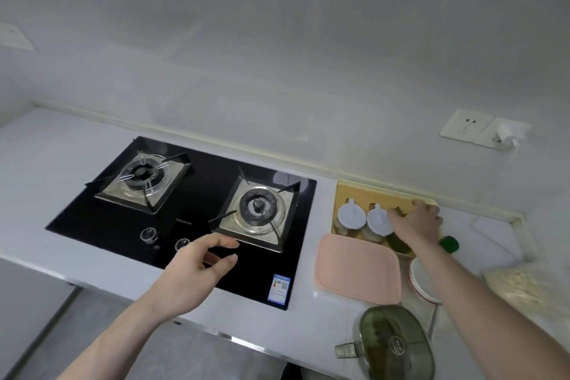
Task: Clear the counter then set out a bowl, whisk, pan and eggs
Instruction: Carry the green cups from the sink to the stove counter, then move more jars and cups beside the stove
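Left hand hovers over hob, fingers loosely curled, holding nothing. Right hand on yellow rack beside two white-lidded jars, seemingly gripping third jar; grasp partly hidden. Pink lid on counter.

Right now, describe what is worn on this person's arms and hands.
Nothing shows on either. The left hand and right hand are bare, with no gloves, rings or watch in view. Both forearms are uncovered to the frame's edge; no sleeve is visible.

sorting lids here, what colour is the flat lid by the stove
Pale pink; the lid shows plainly in the head view, lying on the counter right of the stove.
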### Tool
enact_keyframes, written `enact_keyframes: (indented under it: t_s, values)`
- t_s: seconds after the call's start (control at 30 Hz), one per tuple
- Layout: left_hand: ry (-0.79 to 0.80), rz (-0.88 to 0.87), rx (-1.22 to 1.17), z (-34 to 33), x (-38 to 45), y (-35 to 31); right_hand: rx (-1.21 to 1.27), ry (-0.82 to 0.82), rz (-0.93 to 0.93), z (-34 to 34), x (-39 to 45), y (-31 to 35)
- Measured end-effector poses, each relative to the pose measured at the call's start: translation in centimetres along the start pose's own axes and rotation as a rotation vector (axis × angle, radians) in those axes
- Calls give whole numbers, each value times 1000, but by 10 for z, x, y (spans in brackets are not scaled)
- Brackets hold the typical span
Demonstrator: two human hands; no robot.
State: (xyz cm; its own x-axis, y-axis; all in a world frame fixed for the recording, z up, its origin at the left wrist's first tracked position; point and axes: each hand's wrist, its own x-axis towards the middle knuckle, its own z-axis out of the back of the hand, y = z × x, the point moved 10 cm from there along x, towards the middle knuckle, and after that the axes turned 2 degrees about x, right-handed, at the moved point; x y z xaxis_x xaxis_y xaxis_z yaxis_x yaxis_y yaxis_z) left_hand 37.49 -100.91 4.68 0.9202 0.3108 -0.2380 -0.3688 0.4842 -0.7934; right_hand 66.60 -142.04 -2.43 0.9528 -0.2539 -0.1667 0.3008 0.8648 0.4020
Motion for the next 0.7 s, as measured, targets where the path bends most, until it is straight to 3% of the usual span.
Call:
enact_keyframes:
  t_s: [0.1,0.27,0.37,0.53,0.7]
  values:
    - [-62,18,-12,34,-28,27,261,19,360,-11,-85,91]
    - [-247,149,-29,125,-100,97,337,534,852,-95,-299,253]
    - [-370,210,7,178,-145,132,262,748,1059,-133,-410,310]
    - [-575,292,17,256,-229,203,181,918,1279,-180,-546,377]
    - [-726,393,-24,297,-308,252,148,1008,1389,-206,-629,416]
